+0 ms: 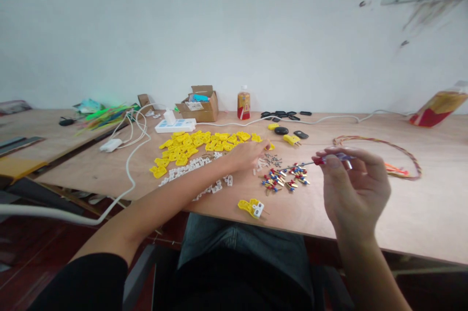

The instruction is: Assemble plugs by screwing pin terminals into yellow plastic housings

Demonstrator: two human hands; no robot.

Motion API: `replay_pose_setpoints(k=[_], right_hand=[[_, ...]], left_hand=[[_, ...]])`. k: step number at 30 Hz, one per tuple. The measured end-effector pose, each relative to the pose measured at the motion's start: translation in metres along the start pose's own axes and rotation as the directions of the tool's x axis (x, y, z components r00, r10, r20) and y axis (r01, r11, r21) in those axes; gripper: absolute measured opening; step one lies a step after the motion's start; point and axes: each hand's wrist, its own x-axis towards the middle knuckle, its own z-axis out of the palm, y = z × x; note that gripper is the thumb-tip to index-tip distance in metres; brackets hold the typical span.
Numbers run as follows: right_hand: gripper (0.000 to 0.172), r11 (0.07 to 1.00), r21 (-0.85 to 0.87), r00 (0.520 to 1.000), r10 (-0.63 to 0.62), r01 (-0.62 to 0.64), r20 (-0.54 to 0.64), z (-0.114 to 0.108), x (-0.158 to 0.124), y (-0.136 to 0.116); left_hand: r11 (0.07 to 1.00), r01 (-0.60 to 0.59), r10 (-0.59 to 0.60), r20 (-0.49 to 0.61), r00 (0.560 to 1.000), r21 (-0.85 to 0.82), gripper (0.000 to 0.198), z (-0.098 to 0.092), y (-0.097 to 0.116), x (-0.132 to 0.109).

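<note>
My right hand (353,189) is closed around the handle of a screwdriver (323,160), red and clear, its thin shaft pointing left over the pins. My left hand (248,155) reaches across the table, fingers together at a yellow plug shell (271,146) that is partly hidden by the fingertips. Below the screwdriver tip lies a pile of brass pins (283,179) with red and blue ends. Small screws (273,160) are scattered just beyond. Near the table's front edge rests an open yellow plug half (250,207) with a white insert. My left arm covers part of the white inserts (186,168).
Yellow shells (186,145) are heaped at the left, before a power strip (175,126) and a cardboard box (204,106). Drink bottles (243,104) stand at the back and right. A white cable (133,165) crosses the left side; twisted wire (405,152) loops at right.
</note>
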Motion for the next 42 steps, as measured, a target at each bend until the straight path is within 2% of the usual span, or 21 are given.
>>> replay_pose_setpoints(k=[5, 8, 11, 13, 15, 17, 18, 21, 23, 26, 28, 30, 33, 36, 39, 42], right_hand=[[0.021, 1.0, 0.02, 1.0, 0.012, -0.011, -0.019, 0.001, 0.002, -0.004], [0.023, 1.0, 0.021, 1.0, 0.009, -0.009, -0.018, 0.0, 0.002, -0.004], [0.029, 0.999, 0.034, 1.0, 0.002, -0.002, 0.019, -0.001, 0.0, -0.004], [0.031, 1.0, 0.029, 0.998, 0.007, -0.009, 0.069, -0.003, -0.002, -0.005], [0.029, 1.0, -0.021, 0.989, 0.019, -0.016, 0.149, -0.003, -0.004, -0.008], [0.025, 0.991, -0.137, 0.955, 0.049, -0.009, 0.293, -0.004, -0.008, -0.012], [0.025, 0.977, -0.215, 0.919, 0.076, 0.009, 0.386, -0.004, -0.01, -0.014], [0.028, 0.899, -0.423, 0.738, 0.211, 0.11, 0.641, -0.005, -0.023, -0.017], [0.028, 0.848, -0.506, 0.633, 0.306, 0.157, 0.711, -0.005, -0.035, -0.014], [0.036, 0.76, -0.623, 0.543, 0.45, 0.184, 0.709, -0.006, -0.052, -0.006], [0.037, 0.693, -0.688, 0.518, 0.516, 0.216, 0.682, -0.005, -0.059, -0.002], [0.023, 0.655, -0.713, 0.511, 0.536, 0.249, 0.672, -0.003, -0.063, 0.0], [0.017, 0.656, -0.706, 0.5, 0.533, 0.265, 0.683, -0.003, -0.064, 0.0], [0.022, 0.663, -0.702, 0.503, 0.527, 0.26, 0.685, -0.008, -0.063, 0.002], [0.024, 0.668, -0.699, 0.526, 0.511, 0.253, 0.679, -0.014, -0.063, 0.007], [0.029, 0.663, -0.704, 0.508, 0.527, 0.255, 0.681, -0.018, -0.062, 0.012]], left_hand=[[0.993, -0.024, 0.024, -0.003, 1.0, -0.114, 0.014, 0.0, 0.005, 0.025], [0.989, -0.018, 0.016, -0.015, 1.0, -0.144, 0.015, -0.008, 0.012, 0.026], [0.969, -0.014, 0.002, -0.048, 0.999, -0.246, 0.018, -0.024, 0.025, -0.003], [0.921, -0.019, -0.01, -0.072, 0.997, -0.388, 0.019, -0.033, 0.037, -0.038], [0.871, -0.033, 0.016, -0.039, 0.999, -0.491, 0.017, -0.037, 0.049, -0.077], [0.86, -0.091, 0.102, -0.005, 0.995, -0.503, 0.014, -0.034, 0.057, -0.111], [0.869, -0.094, 0.111, 0.007, 0.994, -0.487, 0.016, -0.031, 0.059, -0.123], [0.899, -0.084, 0.09, -0.007, 0.996, -0.43, 0.018, -0.019, 0.059, -0.138], [0.898, -0.112, 0.113, -0.024, 0.993, -0.425, 0.021, -0.015, 0.055, -0.136], [0.878, -0.175, 0.18, -0.031, 0.983, -0.446, 0.023, -0.014, 0.05, -0.126], [0.868, -0.199, 0.215, -0.018, 0.977, -0.454, 0.02, -0.016, 0.049, -0.12], [0.876, -0.227, 0.252, 0.001, 0.968, -0.426, 0.015, -0.018, 0.05, -0.117], [0.895, -0.28, 0.3, 0.005, 0.954, -0.347, 0.016, -0.019, 0.048, -0.117], [0.914, -0.292, 0.3, -0.013, 0.954, -0.281, 0.021, -0.021, 0.038, -0.121], [0.966, -0.181, 0.173, -0.058, 0.983, -0.182, 0.021, -0.03, 0.016, -0.125], [0.995, 0.027, -0.035, -0.09, 0.995, -0.098, 0.017, -0.046, -0.015, -0.123]])
